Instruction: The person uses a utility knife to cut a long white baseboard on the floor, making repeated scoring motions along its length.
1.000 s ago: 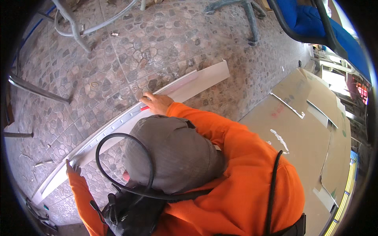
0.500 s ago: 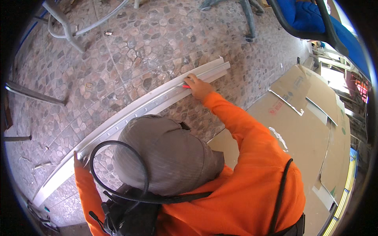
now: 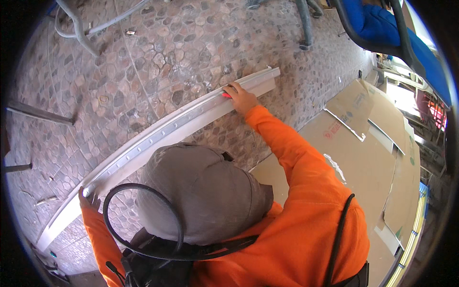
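A long silvery metal channel (image 3: 152, 139) with a row of small raised marks lies along a long white strip (image 3: 67, 217). The two run from lower left to upper middle, close above the stone-pattern floor. Toward the lower left end, my left hand (image 3: 89, 201) grips the channel, thumb over the far edge and fingers on the near side. Near the upper right end, my right hand (image 3: 241, 99) is closed on a small red object (image 3: 226, 95), its fingers resting at the channel's far edge. Most of the red object is hidden by the hand, so its kind does not show.
Flattened cardboard (image 3: 354, 158) covers the floor at right, with white scraps on it. A blue-cushioned chair (image 3: 377, 28) stands at upper right. Metal chair legs (image 3: 79, 28) reach in at upper left. A black cable (image 3: 143, 186) loops beside my cap.
The channel has turned and now sits closer against the white strip, showing more of its marked face. My left hand has moved slightly left; my right hand has moved slightly up.
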### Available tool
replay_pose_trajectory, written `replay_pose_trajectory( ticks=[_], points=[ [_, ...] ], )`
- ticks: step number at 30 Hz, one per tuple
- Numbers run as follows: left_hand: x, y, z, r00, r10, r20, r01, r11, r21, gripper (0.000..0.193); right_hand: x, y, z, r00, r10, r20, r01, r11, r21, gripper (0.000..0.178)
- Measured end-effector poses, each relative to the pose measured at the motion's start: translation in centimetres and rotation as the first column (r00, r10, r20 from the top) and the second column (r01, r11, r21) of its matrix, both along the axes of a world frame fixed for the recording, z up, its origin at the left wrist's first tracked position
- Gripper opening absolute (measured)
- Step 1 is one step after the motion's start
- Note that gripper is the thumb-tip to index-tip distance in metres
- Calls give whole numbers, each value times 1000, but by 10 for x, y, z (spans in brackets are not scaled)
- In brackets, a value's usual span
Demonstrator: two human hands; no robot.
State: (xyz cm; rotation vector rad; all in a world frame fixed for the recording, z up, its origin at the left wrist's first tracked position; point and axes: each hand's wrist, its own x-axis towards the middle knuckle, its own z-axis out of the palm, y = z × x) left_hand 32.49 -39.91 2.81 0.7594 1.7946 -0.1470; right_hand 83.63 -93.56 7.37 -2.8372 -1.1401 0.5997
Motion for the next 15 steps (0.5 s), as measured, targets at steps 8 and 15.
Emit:
replay_pose_trajectory(
  ticks=[8, 15],
  points=[
    [-2, -10, 7, 999, -42, 32, 43, 999, -30, 89, -7, 3, 0, 998, -61, -22, 60, 998, -17, 49],
    [-4, 1, 4, 1000, 0, 19, 0, 1000, -28, 91, -5, 1, 0, 998, -60, -11, 60, 998, -14, 48]
  ],
)
